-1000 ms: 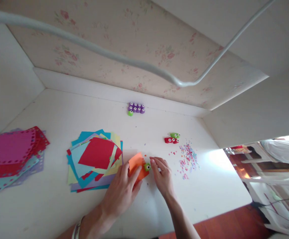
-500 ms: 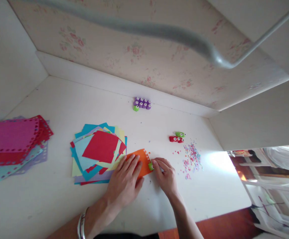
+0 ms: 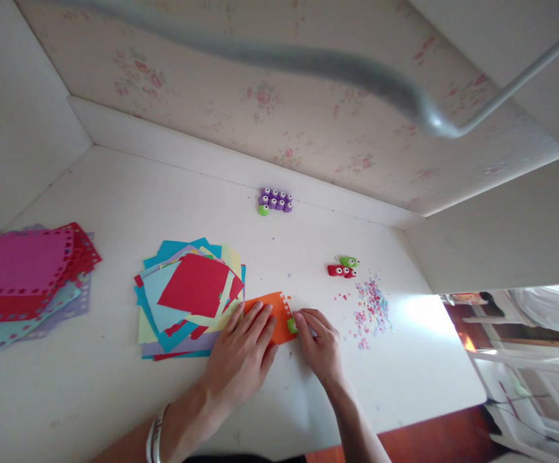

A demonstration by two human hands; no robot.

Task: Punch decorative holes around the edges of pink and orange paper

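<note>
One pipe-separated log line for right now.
left hand: spread on orange paper sheet | right hand: touching small green plastic punch | punch: at sheet's right edge

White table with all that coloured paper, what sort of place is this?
Probably a craft corner in someone's home: floral wallpaper rises behind the white table, which bears a loose stack of coloured paper and scattered confetti-like bits.

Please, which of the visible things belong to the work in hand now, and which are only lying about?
In hand:
- orange paper, under the left hand
- small green tool, at the right hand

Lying about now, though perhaps related:
- paper stack
- hole-edged sheets
- purple pieces
- red pieces
- paper bits
</note>
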